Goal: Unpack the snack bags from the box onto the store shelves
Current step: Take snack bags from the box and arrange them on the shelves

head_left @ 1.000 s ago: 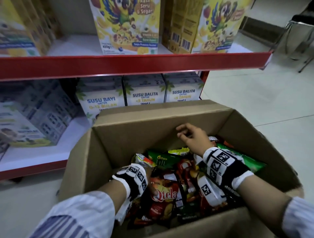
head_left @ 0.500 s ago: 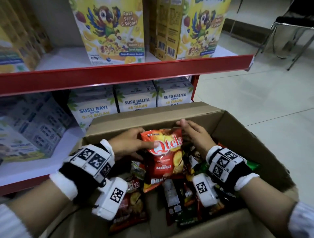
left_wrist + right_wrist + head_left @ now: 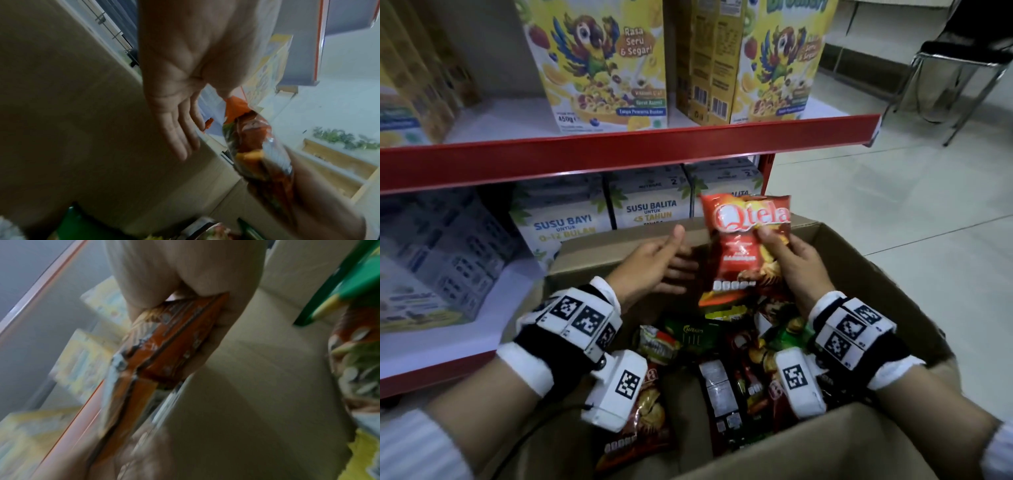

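From the head camera, a person's right hand (image 3: 796, 260) pinches a red Qtela snack bag (image 3: 748, 240) upright above the far side of the cardboard box (image 3: 859, 274); the left hand (image 3: 654, 263) hovers just left, fingers straight and together. The left wrist view shows that flat palm (image 3: 180, 91) beside the bag (image 3: 257, 146). The blurred right wrist view shows fingers (image 3: 226, 321) clamping the bag (image 3: 164, 345).

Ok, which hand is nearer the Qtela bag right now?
Right. The right hand grips the Qtela bag by its right edge, above the box; the left hand is open just left of it, not touching.
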Action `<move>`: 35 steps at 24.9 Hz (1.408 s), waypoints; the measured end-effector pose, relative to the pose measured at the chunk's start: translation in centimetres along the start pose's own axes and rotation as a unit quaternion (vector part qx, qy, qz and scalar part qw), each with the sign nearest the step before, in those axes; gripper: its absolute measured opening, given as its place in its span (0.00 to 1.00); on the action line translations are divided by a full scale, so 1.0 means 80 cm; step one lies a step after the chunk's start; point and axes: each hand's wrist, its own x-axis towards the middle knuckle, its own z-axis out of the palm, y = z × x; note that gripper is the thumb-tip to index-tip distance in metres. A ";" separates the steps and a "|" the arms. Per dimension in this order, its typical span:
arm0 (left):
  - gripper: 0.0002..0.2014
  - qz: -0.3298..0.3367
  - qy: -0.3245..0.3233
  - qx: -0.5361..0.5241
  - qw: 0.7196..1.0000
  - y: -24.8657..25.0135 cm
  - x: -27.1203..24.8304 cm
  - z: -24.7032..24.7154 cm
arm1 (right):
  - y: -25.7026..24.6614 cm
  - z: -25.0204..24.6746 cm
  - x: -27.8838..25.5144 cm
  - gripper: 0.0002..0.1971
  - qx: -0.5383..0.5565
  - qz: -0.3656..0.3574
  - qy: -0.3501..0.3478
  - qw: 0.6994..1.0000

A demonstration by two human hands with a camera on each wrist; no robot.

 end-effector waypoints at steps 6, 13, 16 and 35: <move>0.16 -0.014 -0.060 0.485 0.873 -0.113 0.049 0.013 | 0.005 -0.020 0.015 0.19 0.019 -0.007 0.103 0.995; 0.22 0.038 -0.082 0.741 0.666 -0.173 0.070 0.038 | 0.009 -0.015 0.021 0.18 0.017 -0.015 0.089 0.996; 0.18 0.022 -0.065 0.696 0.715 -0.147 0.063 0.039 | 0.007 -0.012 0.019 0.23 0.032 -0.021 0.059 0.998; 0.46 0.056 0.104 -0.061 0.991 0.040 -0.006 -0.031 | 0.018 0.001 0.007 0.25 0.020 0.015 -0.011 1.000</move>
